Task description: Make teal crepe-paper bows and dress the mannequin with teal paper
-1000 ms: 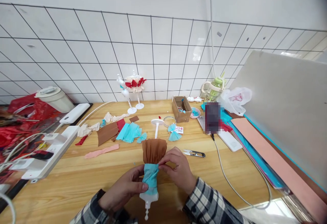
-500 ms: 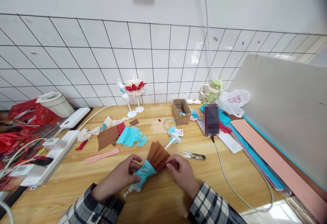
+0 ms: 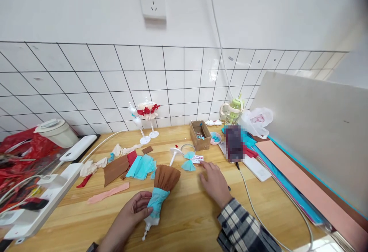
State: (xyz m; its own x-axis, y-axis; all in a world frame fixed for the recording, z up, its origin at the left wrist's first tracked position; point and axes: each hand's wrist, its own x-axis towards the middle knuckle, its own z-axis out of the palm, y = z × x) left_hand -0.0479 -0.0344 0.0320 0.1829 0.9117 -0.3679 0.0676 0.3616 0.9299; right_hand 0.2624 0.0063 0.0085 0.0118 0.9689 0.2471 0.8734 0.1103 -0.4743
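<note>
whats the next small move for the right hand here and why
Probably pinch the blue paper bow: the right hand holds nothing and is close to it, while the left hand holds the miniature dress form, whose blue bodice shows no bow on its visible side.

Left hand [image 3: 134, 211] holds teal-and-brown dressed mannequin [image 3: 159, 198].

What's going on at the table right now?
The person's left hand holds a mannequin tilted over the table, its neck end toward the person. It wears a blue top and a brown skirt. The right hand is open, fingertips close to a card beside a blue bow; whether they touch the card is unclear. Two other mannequins stand at the back.
</note>
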